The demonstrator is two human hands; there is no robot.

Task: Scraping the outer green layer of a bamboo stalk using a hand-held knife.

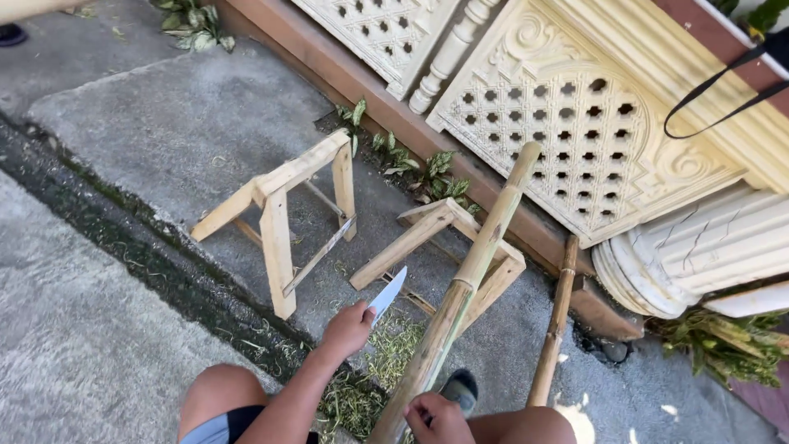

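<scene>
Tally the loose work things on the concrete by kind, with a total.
Bamboo poles: 2, one gripped by the right hand, one lying beside it
Wooden sawhorses: 2, and
Knives: 1, in the left hand
Total: 5

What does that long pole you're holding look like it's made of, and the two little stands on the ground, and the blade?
The pole looks like bamboo: jointed, its skin shaved pale, greenish in places. The two stands appear to be bare, unpainted wood, light planks showing grain. The blade in the left hand looks like bright metal.
</scene>
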